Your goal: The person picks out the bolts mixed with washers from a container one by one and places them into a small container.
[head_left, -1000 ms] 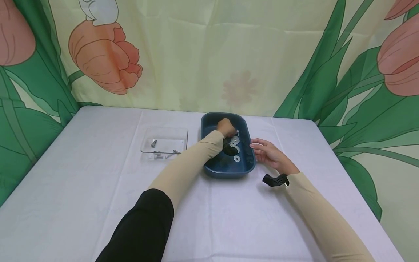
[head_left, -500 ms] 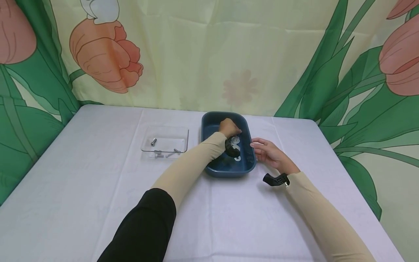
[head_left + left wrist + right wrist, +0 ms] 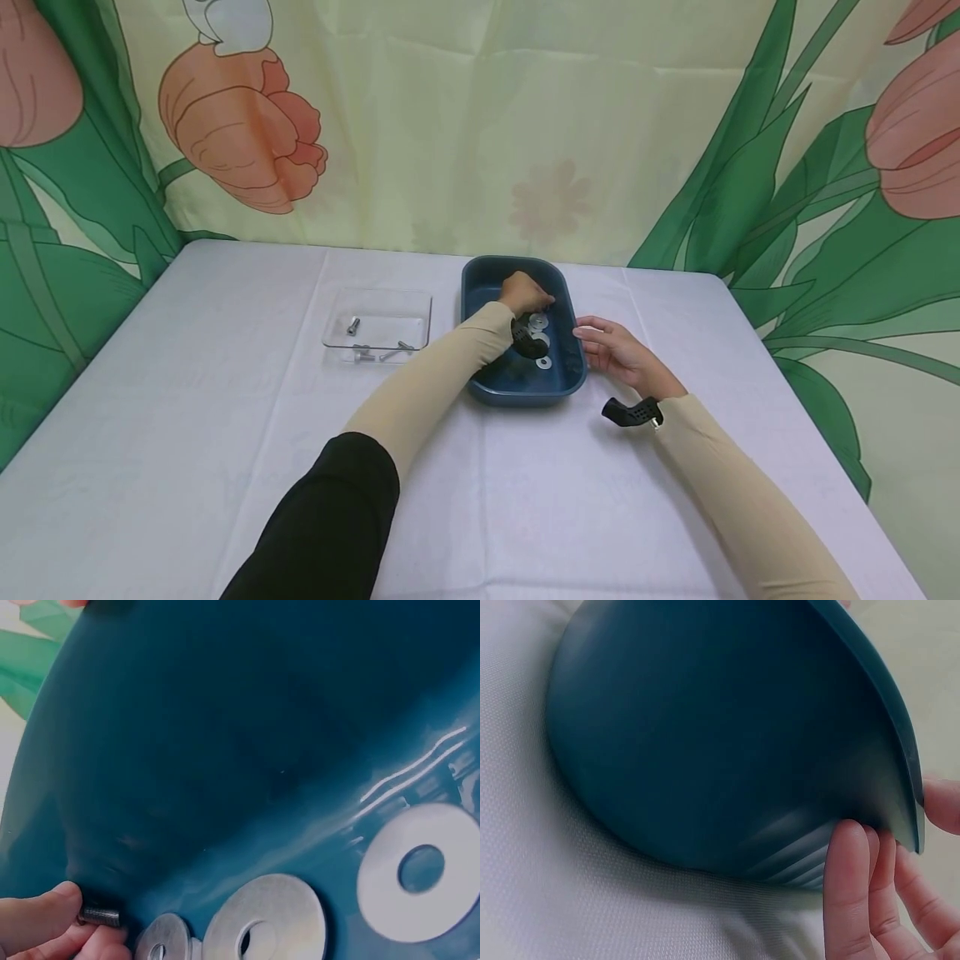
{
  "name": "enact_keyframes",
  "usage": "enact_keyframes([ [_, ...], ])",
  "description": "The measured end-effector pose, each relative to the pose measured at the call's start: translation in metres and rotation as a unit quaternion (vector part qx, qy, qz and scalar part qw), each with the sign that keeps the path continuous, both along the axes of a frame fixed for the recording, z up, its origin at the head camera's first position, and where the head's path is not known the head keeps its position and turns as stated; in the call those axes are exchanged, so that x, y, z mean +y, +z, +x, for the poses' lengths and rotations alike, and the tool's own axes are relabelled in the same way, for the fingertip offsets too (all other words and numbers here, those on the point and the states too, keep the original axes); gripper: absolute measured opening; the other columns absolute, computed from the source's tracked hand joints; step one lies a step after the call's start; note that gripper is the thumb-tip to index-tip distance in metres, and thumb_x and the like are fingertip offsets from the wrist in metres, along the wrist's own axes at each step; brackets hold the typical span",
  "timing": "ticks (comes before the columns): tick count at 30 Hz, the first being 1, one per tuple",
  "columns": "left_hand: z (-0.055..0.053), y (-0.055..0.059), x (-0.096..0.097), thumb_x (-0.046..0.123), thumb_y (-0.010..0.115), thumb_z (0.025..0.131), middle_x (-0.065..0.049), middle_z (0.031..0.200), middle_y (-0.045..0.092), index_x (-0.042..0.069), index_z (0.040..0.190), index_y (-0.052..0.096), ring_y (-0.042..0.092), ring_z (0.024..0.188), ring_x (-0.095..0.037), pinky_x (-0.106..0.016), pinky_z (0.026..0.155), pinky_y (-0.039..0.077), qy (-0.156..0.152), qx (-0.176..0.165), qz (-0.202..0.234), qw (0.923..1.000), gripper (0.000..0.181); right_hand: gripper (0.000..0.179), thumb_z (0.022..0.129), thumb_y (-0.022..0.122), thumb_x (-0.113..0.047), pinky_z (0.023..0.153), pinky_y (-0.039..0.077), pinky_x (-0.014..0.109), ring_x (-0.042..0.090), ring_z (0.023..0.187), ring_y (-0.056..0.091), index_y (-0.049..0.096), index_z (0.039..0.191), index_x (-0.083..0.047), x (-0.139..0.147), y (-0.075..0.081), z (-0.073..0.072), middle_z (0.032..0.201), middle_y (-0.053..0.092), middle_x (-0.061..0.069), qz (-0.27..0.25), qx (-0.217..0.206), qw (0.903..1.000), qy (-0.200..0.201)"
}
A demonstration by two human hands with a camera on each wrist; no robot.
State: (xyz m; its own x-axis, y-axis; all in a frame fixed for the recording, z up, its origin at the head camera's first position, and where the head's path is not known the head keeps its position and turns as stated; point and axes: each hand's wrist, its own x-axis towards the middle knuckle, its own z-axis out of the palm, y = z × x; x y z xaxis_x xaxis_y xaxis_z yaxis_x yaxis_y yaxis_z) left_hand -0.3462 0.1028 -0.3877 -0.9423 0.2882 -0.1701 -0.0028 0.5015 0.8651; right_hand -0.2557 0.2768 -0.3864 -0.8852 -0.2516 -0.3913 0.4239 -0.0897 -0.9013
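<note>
My left hand [image 3: 522, 293] reaches into the dark blue tray [image 3: 517, 380]. Its thumb and fingertips pinch a short threaded bolt [image 3: 100, 916]; the bolt's head is hidden by the fingers. Beside those fingers, flat metal washers lie along the tray floor: a small washer [image 3: 171, 934], a larger washer [image 3: 300, 907] and a pale washer [image 3: 375, 900]. At the tray's right side, my right hand [image 3: 621, 354] holds the rim, the thumb at the edge and the other fingers against the outer wall.
Left of the tray stands a clear plastic box [image 3: 430, 321]. Several bolts show in it, among them a thick bolt [image 3: 353, 326] and a thin bolt [image 3: 397, 352]. A white cloth [image 3: 187, 417] covers the table, and a printed curtain [image 3: 450, 125] hangs behind.
My left hand has shifted slightly right inside the tray, and the bolt seen standing by its fingertips a second ago is now between them. The right hand stays at the tray's side.
</note>
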Motion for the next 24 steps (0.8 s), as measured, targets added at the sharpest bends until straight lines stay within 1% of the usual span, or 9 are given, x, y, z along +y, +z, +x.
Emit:
enact_keyframes([
  [2, -0.0018, -0.0006, -0.0007, 0.015, 0.069, 0.085, -0.015, 0.09, 0.072, -0.003, 0.092, 0.072, 0.062, 0.072, -0.018, -0.021, 0.061, 0.046, -0.009, 0.0, 0.0, 1.0, 0.02, 0.023, 0.096, 0.052, -0.01, 0.076, 0.056, 0.022, 0.01, 0.083, 0.066, 0.044, 0.118, -0.007, 0.0001, -0.0003, 0.0003, 0.092, 0.07, -0.003, 0.0, 0.0, 1.0, 0.0],
  [5, -0.0038, -0.0003, -0.0013, 0.015, 0.069, 0.085, -0.014, 0.087, 0.071, -0.003, 0.092, 0.072, 0.061, 0.068, -0.016, -0.02, 0.059, 0.046, -0.025, -0.005, -0.005, 0.9997, 0.02, 0.023, 0.096, 0.051, -0.009, 0.076, 0.056, 0.022, 0.01, 0.083, 0.066, 0.044, 0.117, -0.007, 0.0005, -0.0012, 0.0009, 0.092, 0.07, -0.002, -0.006, 0.003, 1.0, 0.001],
  [11, -0.0055, 0.0033, -0.0024, 0.016, 0.069, 0.085, -0.01, 0.082, 0.071, -0.001, 0.092, 0.074, 0.061, 0.065, -0.012, -0.015, 0.055, 0.045, -0.05, 0.01, -0.029, 0.9983, 0.02, 0.018, 0.096, 0.048, -0.004, 0.074, 0.056, 0.024, 0.011, 0.082, 0.067, 0.046, 0.115, -0.005, 0.0007, -0.0027, 0.0017, 0.09, 0.07, 0.0, -0.026, 0.011, 0.9996, 0.005],
  [15, -0.0044, 0.0055, -0.0023, 0.016, 0.068, 0.086, -0.009, 0.082, 0.07, 0.0, 0.093, 0.074, 0.061, 0.067, -0.013, -0.016, 0.056, 0.046, -0.052, 0.022, -0.03, 0.9979, 0.019, 0.015, 0.097, 0.047, -0.003, 0.073, 0.056, 0.024, 0.011, 0.081, 0.067, 0.048, 0.111, -0.007, 0.0009, -0.0037, 0.0012, 0.09, 0.07, 0.0, -0.03, 0.014, 0.9994, 0.008],
  [19, -0.0035, 0.0061, -0.0016, 0.016, 0.067, 0.086, -0.009, 0.081, 0.071, 0.001, 0.091, 0.075, 0.062, 0.069, -0.014, -0.018, 0.058, 0.046, -0.047, 0.043, -0.033, 0.9975, 0.018, 0.014, 0.097, 0.047, -0.004, 0.073, 0.056, 0.024, 0.01, 0.081, 0.066, 0.05, 0.109, -0.008, 0.0011, -0.0038, 0.0013, 0.09, 0.07, -0.001, -0.024, 0.017, 0.9995, 0.01],
  [24, -0.003, 0.0087, -0.0032, 0.018, 0.066, 0.087, -0.009, 0.084, 0.073, 0.002, 0.09, 0.075, 0.064, 0.072, -0.014, -0.02, 0.063, 0.049, -0.043, 0.064, -0.038, 0.9963, 0.018, 0.015, 0.097, 0.047, -0.005, 0.073, 0.055, 0.023, 0.01, 0.081, 0.066, 0.048, 0.111, -0.009, 0.0018, -0.0038, 0.0023, 0.089, 0.07, -0.002, -0.013, 0.016, 0.9998, 0.009],
])
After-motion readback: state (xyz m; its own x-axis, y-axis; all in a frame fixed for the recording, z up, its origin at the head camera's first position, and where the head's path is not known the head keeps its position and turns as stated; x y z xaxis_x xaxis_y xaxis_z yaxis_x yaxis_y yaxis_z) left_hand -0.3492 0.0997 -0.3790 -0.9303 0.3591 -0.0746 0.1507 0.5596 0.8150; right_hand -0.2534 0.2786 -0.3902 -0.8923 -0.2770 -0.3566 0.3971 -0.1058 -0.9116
